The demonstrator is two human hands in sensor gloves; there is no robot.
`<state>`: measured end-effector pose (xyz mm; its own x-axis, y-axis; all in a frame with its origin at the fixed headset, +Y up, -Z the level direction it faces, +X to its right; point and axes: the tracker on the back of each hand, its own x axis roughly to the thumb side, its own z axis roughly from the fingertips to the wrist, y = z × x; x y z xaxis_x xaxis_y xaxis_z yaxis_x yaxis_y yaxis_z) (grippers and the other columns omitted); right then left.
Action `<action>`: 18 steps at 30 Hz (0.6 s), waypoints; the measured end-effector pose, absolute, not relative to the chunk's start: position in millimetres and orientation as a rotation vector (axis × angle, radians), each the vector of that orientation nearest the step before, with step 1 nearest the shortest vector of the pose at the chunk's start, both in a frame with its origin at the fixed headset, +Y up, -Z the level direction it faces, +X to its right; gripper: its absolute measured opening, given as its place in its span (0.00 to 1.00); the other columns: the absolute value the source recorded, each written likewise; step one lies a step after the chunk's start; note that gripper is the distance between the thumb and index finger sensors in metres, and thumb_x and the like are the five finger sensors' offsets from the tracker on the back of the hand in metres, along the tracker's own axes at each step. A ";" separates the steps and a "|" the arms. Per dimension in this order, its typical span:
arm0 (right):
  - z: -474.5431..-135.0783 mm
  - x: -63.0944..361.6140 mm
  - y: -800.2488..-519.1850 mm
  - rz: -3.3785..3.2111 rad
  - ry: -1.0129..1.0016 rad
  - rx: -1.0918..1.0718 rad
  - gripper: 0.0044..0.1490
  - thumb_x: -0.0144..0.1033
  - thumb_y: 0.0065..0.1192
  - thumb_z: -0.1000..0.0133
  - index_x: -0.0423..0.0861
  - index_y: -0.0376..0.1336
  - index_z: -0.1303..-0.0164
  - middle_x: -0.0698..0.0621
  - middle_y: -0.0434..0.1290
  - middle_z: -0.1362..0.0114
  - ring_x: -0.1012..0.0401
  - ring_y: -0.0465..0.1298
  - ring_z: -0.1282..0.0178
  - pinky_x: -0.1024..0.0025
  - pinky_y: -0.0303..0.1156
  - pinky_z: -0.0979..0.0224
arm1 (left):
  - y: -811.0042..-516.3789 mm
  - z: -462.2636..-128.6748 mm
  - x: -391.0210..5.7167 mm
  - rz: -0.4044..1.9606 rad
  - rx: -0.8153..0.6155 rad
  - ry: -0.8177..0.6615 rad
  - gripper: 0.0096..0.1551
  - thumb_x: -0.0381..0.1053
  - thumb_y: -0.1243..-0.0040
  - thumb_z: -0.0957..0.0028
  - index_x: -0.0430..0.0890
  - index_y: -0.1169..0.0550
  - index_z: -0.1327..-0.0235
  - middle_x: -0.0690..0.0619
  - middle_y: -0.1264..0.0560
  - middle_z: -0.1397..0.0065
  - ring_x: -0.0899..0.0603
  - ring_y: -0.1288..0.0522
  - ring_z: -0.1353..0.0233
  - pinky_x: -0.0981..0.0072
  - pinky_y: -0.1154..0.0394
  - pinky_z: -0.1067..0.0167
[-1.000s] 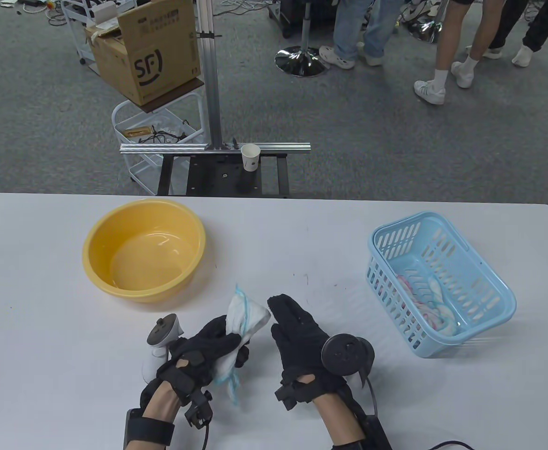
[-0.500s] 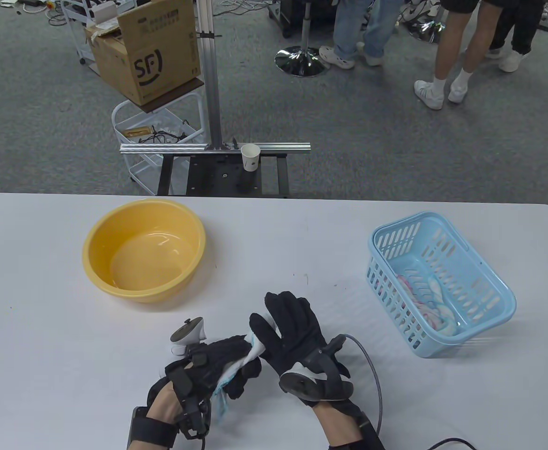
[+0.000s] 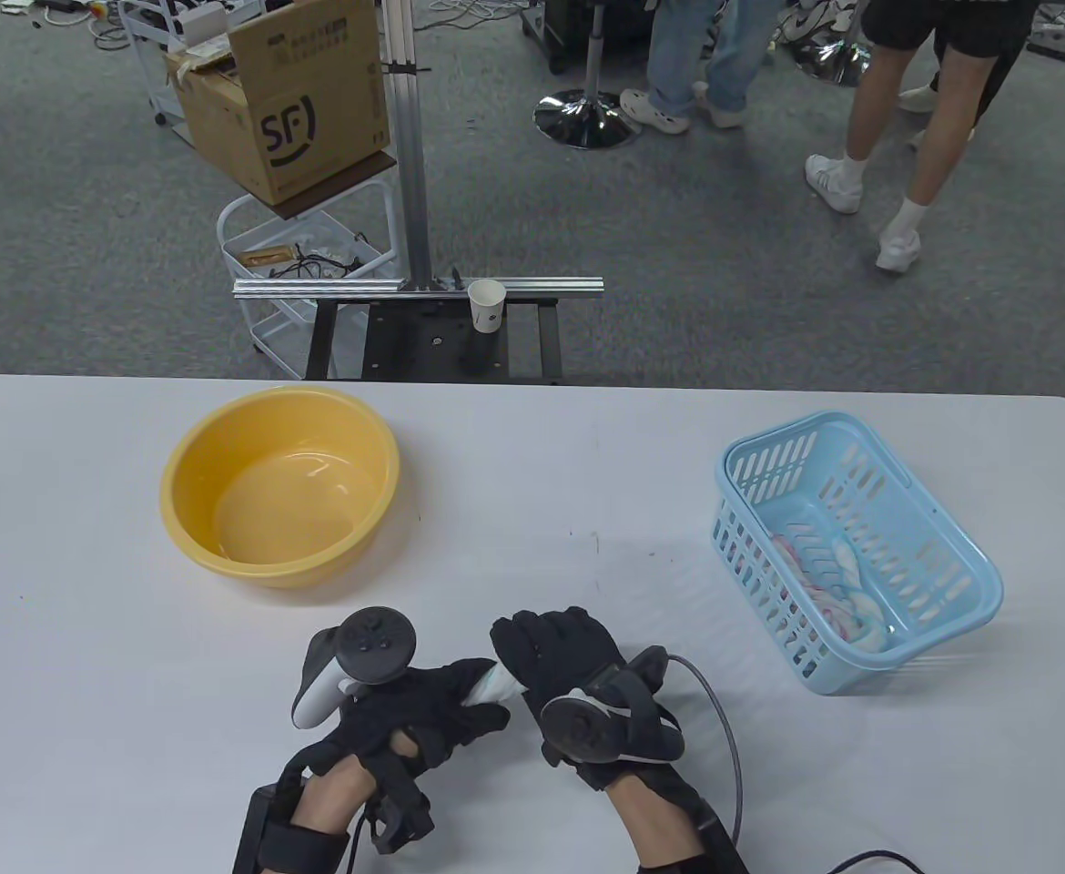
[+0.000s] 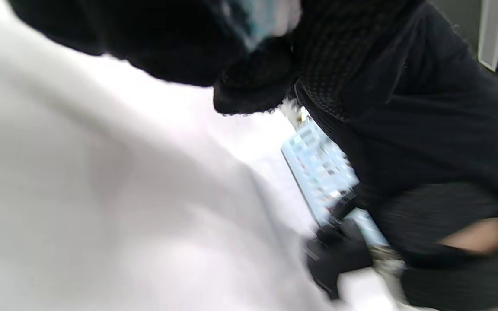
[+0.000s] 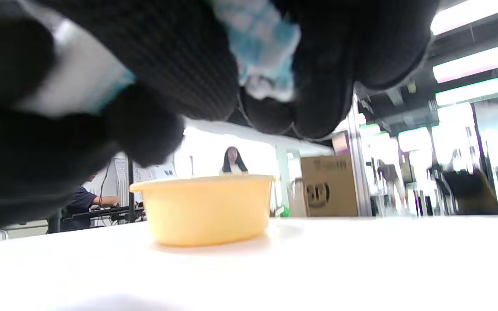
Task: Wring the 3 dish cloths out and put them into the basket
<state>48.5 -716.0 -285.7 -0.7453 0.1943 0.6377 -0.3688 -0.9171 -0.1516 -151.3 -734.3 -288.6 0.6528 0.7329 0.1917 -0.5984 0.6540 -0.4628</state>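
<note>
- Both hands have closed since earlier: left hand [image 3: 414,715] and right hand [image 3: 560,660], bottom centre, clench one cloth [image 3: 494,685], twisting;
- basket [image 3: 969,555], right, holds wrung cloths, count unclear; this cloth remains.

You had one dish cloth [image 3: 489,685] gripped between your two hands, one yellow basin [image 3: 279,484] beyond your left, and one blue basket [image 3: 860,546] right of them holding bunched cloths [image 3: 828,583], number unclear.
</note>
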 end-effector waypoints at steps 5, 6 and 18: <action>-292.6 50.8 -726.4 2.501 -0.106 0.746 0.40 0.36 0.74 0.46 0.41 0.58 0.27 0.42 0.80 0.38 0.46 0.83 0.42 0.42 0.74 0.34 | -720.7 -280.8 -146.0 0.511 -0.114 -0.405 0.43 0.56 0.27 0.58 0.48 0.28 0.27 0.53 0.16 0.52 0.49 0.18 0.74 0.51 0.20 0.64; -294.9 52.6 -730.1 2.466 -0.029 0.700 0.41 0.36 0.74 0.46 0.40 0.56 0.26 0.42 0.80 0.38 0.46 0.84 0.42 0.42 0.74 0.34 | -719.7 -279.1 -143.4 0.459 -0.070 -0.419 0.43 0.56 0.27 0.58 0.49 0.28 0.26 0.53 0.16 0.52 0.49 0.18 0.74 0.51 0.20 0.64; -304.8 65.7 -744.5 2.325 0.099 0.550 0.49 0.39 0.74 0.45 0.37 0.48 0.24 0.41 0.77 0.35 0.43 0.82 0.39 0.40 0.72 0.33 | -718.7 -276.3 -135.6 0.386 0.024 -0.429 0.39 0.60 0.31 0.54 0.59 0.28 0.27 0.55 0.15 0.57 0.51 0.18 0.77 0.53 0.19 0.68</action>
<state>65.7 -744.5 -304.8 -0.6396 0.6796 0.3591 -0.6465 -0.7284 0.2270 -135.6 -718.7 -276.3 0.8383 0.3597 0.4096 -0.3695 0.9274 -0.0580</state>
